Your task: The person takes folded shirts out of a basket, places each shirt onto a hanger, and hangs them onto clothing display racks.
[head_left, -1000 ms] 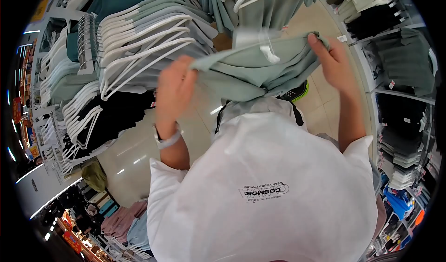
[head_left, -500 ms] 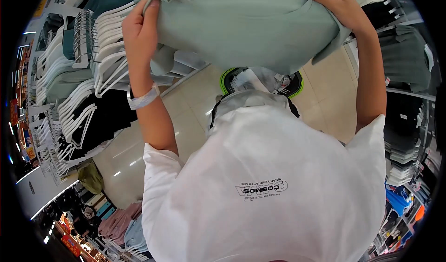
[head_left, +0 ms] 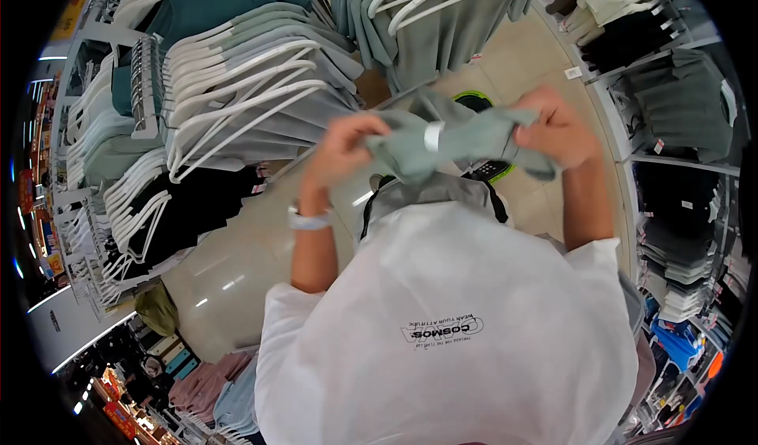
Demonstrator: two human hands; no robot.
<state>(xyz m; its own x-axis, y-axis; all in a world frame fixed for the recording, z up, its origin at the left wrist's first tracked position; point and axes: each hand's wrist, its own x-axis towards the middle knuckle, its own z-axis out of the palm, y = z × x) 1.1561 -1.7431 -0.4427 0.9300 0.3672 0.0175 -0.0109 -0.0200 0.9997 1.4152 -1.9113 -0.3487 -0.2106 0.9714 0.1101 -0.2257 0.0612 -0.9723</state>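
Observation:
A sage-green shirt [head_left: 482, 141] is stretched sideways in front of my chest, its cloth bunched and a white label [head_left: 433, 136] showing near the middle. My left hand [head_left: 339, 151] grips one end; motion blurs its fingers somewhat. At the other end, my right hand [head_left: 557, 133] is closed on the fabric with the thumb on the near side. The lower part of the shirt hangs mostly out of sight behind the bunched cloth. White hangers [head_left: 245, 101] carrying grey garments are just left of my left hand.
More green garments [head_left: 442, 30] hang on white hangers ahead. Black clothes [head_left: 201, 200] hang at the left. Shelves on the right hold folded dark clothes [head_left: 671, 196] and a hanging grey-green garment [head_left: 685, 101]. Tiled floor [head_left: 253, 287] shows below, with a green-rimmed black object [head_left: 497, 168] behind the shirt.
Both hands have come down and closer together, drawing the shirt nearer my body. It was spread wide and is now bunched, with its label showing. The racks ahead have come into view.

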